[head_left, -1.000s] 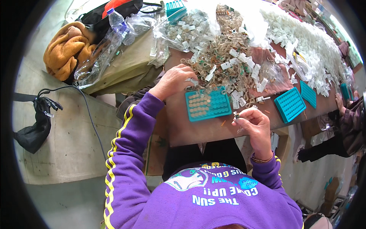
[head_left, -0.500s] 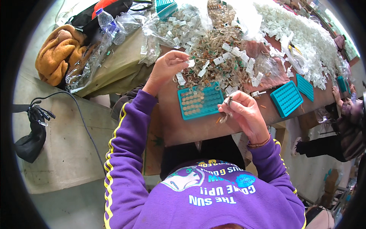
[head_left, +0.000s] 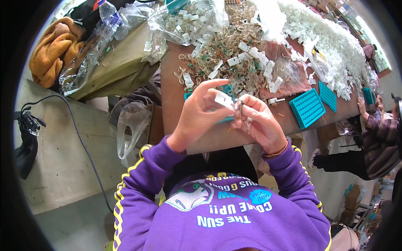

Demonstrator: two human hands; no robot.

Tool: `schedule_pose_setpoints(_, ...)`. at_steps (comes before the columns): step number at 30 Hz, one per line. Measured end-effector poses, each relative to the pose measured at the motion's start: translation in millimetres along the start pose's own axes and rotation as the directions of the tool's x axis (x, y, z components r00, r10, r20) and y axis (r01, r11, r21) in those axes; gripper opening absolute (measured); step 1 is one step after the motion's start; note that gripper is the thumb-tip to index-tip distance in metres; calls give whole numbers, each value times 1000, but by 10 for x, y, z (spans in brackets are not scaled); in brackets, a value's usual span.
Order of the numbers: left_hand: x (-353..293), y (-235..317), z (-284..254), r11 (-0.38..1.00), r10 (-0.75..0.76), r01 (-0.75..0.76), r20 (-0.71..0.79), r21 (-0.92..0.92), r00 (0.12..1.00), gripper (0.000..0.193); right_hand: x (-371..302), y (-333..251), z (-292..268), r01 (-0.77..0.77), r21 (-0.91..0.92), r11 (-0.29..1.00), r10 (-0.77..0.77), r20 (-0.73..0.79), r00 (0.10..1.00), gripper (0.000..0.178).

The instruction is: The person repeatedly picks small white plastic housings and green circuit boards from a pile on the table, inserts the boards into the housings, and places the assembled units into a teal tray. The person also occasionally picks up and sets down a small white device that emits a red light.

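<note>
My left hand pinches a small white plastic housing between thumb and fingers. Close beside it, the fingers of my right hand are closed on a small dark-topped part with clear wire-like strands. The two pieces meet or nearly meet over the table; my fingertips hide the exact contact. Below and behind my hands lies a teal tray, mostly covered by them. Just beyond it spreads a heap of tangled wired parts with loose white housings on top.
At the right stand a teal pocketed tray and a flat teal piece. A large pile of white plastic pieces covers the far right. Another person's hand rests at the table's right edge. A water bottle lies at the upper left.
My left hand has come down and to the right with the white housing, beside my right hand. The right hand has shifted slightly left, and the view has shifted a little.
</note>
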State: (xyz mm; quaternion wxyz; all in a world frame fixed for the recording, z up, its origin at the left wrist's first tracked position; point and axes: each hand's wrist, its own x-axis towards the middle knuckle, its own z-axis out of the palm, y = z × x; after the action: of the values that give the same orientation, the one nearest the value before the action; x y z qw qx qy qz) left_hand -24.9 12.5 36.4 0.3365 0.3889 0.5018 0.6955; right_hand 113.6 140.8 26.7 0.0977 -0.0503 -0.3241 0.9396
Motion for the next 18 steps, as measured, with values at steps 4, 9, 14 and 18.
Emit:
schedule_pose_setpoints(4, -226, -209, 132, 950, -197, 120, -257, -289, 946, 42, -35, 162, -7, -45, 87, 995, 56, -119, 991, 13)
schedule_pose_setpoints(9, -366, -361, 130, 941, -164, 39, -354, -335, 921, 21, -17, 218, -31, -111, -4, 994, 109, -139, 984, 14)
schedule_pose_setpoints(14, -362, -382, 139, 950, -112, 4, -332, -312, 937, 19, -27, 201, -32, -140, -145, 979, 110, -194, 975, 15)
schedule_pose_setpoints(18, -361, -339, 132, 957, -150, 61, -306, -284, 940, 20, -36, 187, -21, -105, -172, 979, 76, -171, 982, 15)
